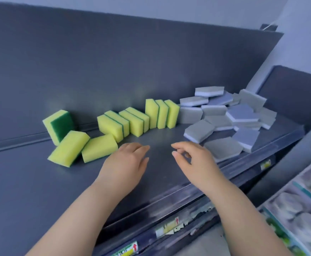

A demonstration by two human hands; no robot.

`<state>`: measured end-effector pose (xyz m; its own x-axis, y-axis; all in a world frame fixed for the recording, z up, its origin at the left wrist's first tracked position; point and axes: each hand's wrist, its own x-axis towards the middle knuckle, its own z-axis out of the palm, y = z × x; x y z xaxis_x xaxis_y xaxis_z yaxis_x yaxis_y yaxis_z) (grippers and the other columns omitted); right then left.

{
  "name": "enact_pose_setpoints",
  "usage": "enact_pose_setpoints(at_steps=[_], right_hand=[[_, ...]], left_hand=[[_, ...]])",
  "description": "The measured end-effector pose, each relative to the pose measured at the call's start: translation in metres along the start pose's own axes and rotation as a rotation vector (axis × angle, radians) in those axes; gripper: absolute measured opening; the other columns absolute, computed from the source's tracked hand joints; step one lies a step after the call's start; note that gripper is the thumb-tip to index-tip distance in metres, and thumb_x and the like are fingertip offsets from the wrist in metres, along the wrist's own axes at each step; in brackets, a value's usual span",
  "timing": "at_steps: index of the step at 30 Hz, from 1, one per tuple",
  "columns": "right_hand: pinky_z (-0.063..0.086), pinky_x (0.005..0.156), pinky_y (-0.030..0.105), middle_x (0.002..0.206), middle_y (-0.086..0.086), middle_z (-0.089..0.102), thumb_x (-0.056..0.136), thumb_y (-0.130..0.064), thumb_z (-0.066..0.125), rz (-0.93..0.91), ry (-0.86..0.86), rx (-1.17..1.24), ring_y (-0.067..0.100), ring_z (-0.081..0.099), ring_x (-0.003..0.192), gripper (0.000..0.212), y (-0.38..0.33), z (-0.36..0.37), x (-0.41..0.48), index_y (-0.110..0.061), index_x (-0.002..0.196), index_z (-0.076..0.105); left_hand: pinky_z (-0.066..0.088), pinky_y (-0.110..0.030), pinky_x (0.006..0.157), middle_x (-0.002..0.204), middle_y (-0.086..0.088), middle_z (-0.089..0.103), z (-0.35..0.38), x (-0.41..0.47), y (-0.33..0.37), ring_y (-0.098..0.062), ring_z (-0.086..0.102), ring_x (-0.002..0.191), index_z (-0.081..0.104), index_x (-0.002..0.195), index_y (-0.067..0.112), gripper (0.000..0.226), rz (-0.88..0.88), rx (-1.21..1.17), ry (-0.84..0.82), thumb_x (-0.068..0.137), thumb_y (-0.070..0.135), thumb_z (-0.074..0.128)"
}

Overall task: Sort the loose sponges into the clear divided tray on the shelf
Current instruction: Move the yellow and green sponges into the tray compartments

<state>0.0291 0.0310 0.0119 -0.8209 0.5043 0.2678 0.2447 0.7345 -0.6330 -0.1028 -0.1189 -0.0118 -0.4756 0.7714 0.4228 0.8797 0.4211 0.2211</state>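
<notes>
Left hand (pixel 127 159): palm down, fingers relaxed and apart, holding nothing. Right hand (pixel 191 157): fingers loosely curled, thumb close to forefinger, nothing pinched. Both hover over the matte dark shelf (pixel 160 137).

Just beside the left hand lies a fallen yellow sponge (pixel 99 147), soft foam with rounded edges. Beyond it stands a leaning row of yellow sponges (pixel 138 122) with thin green scouring backs. To the right is a jumbled grey sponge pile (pixel 225 115), flat blocks with white layers.

I cannot make out a clear divided tray.

My judgement: take each sponge across its short sides with light pressure, and keep the colours apart.
</notes>
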Motion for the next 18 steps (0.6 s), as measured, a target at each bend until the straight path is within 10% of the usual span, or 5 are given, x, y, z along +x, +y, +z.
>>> enact_pose_setpoints(at_steps=[10, 18], right_hand=[[0.023, 0.105, 0.024, 0.142, 0.001, 0.038, 0.091, -0.020, 0.052, -0.145, -0.047, -0.133, 0.017, 0.032, 0.131, 0.043, 0.050, -0.024, 0.150, -0.014, 0.132, 0.045], [0.033, 0.088, 0.025, 0.124, 0.007, 0.050, 0.086, -0.032, 0.059, -0.095, -0.127, -0.035, 0.021, 0.045, 0.114, 0.042, 0.076, -0.005, 0.187, -0.014, 0.122, 0.048]], left_hand=[[0.033, -0.031, 0.101, 0.146, 0.000, 0.034, 0.022, 0.131, 0.032, -0.020, 0.032, 0.132, 0.035, 0.141, 0.017, 0.044, -0.156, 0.203, 0.007, 0.097, 0.020, 0.040], [-0.006, -0.032, 0.114, 0.153, -0.006, 0.017, 0.055, 0.173, 0.033, -0.024, -0.003, 0.144, 0.019, 0.146, 0.008, 0.054, -0.266, 0.460, -0.106, 0.097, 0.022, 0.039]])
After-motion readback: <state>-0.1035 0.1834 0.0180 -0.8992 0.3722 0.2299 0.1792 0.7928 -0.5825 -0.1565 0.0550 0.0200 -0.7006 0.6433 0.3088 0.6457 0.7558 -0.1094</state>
